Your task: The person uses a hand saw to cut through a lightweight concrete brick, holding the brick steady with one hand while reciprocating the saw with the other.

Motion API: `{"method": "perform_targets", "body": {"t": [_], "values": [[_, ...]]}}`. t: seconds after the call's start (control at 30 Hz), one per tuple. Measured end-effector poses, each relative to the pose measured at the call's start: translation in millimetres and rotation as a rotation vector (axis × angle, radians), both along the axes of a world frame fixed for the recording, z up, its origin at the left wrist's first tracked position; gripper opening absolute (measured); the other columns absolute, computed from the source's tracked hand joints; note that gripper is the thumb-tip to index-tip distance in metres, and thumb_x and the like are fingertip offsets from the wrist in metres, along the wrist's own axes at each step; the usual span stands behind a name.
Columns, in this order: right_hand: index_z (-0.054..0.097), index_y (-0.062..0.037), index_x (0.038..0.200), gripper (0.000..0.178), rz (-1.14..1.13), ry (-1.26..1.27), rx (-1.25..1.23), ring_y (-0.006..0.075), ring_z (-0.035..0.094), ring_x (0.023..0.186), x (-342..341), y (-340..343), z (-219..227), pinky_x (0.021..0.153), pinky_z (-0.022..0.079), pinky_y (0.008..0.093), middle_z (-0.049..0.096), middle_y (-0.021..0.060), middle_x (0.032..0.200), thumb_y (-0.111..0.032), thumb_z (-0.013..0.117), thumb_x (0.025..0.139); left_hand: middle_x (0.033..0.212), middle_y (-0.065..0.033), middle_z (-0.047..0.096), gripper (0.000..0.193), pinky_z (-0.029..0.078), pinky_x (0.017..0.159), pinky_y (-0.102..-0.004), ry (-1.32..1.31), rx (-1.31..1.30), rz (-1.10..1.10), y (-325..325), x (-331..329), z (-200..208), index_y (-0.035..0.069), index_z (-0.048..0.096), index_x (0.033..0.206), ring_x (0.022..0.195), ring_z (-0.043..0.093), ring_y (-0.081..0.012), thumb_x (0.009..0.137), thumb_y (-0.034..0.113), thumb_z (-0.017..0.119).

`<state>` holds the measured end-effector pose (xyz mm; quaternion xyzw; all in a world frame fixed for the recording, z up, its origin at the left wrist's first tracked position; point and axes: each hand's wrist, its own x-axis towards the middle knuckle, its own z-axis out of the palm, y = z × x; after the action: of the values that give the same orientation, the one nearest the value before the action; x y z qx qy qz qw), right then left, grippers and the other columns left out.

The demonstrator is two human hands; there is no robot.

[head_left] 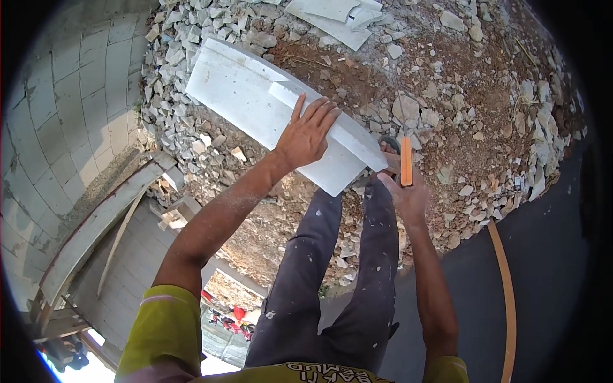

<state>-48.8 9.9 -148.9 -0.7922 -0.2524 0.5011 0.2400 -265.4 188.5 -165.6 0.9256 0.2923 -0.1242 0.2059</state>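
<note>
White slab: it (233, 83) lies slantwise above the stony ground (447, 96), in front of the trousers (297, 255), under the left fingers.
White strip: this narrow piece (357, 135) rests along the slab's far side.
Left hand: its (304, 135) fingers are stretched, not clenched, lying over the strip.
Right hand: its (410, 196) fingers grasp an orange tool (407, 163), just beside the strip's right end.
</note>
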Motion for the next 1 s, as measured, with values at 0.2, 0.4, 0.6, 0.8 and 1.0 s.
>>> {"method": "perform_targets", "body": {"t": [0.2,0.4,0.6,0.8,1.0], "values": [[0.068,-0.0027,0.108,0.056,0.115,-0.138,0.105,0.0312,0.070,0.075,-14,9,-37,0.067,0.053,0.0389,0.070,0.0152,0.080,-0.045,0.081,0.075,0.139,-0.0144,0.047,0.063,0.024,0.114,-0.0506,-0.280,-0.019,0.328,35,-39,5,0.008,0.046,0.135,0.132,0.041,-0.0328,0.073,0.009,0.056],[0.070,-0.0026,0.110,0.045,0.192,-0.153,-0.098,0.0199,0.069,0.081,-25,31,-15,0.077,0.053,0.0328,0.074,0.0096,0.092,-0.032,0.082,0.078,0.123,-0.0172,0.061,0.038,0.048,0.093,-0.0425,-0.406,-0.018,0.810,97,-50,-21,0.003,0.061,0.119,0.101,0.064,-0.0364,0.090,0.027,0.060],[0.069,0.0019,0.106,0.041,0.111,-0.109,0.046,0.0157,0.064,0.078,-24,11,-42,0.075,0.052,0.0312,0.071,0.0093,0.087,-0.029,0.081,0.081,0.125,-0.0199,0.059,0.094,0.044,0.100,-0.0497,0.092,-0.728,0.914,129,-84,-52,0.000,0.056,0.129,0.122,0.054,-0.0318,0.083,0.080,0.040],[0.068,0.0059,0.103,0.034,-0.022,-0.009,0.091,0.0127,0.062,0.079,-33,15,-40,0.077,0.051,0.0283,0.068,0.0087,0.089,-0.020,0.079,0.083,0.123,-0.0312,0.058,0.076,0.037,0.104,-0.0512,0.180,-0.507,0.521,143,-77,-65,-0.005,0.063,0.118,0.120,0.052,-0.0476,0.096,0.060,0.033],[0.068,0.0064,0.103,0.034,-0.005,-0.046,0.082,0.0135,0.062,0.080,-33,17,-33,0.077,0.051,0.0290,0.068,0.0089,0.089,-0.019,0.078,0.084,0.110,-0.0313,0.063,0.057,0.044,0.096,-0.0516,-0.010,-0.435,0.436,130,-79,-83,0.003,0.068,0.109,0.105,0.060,-0.0474,0.096,0.049,0.036]]}}
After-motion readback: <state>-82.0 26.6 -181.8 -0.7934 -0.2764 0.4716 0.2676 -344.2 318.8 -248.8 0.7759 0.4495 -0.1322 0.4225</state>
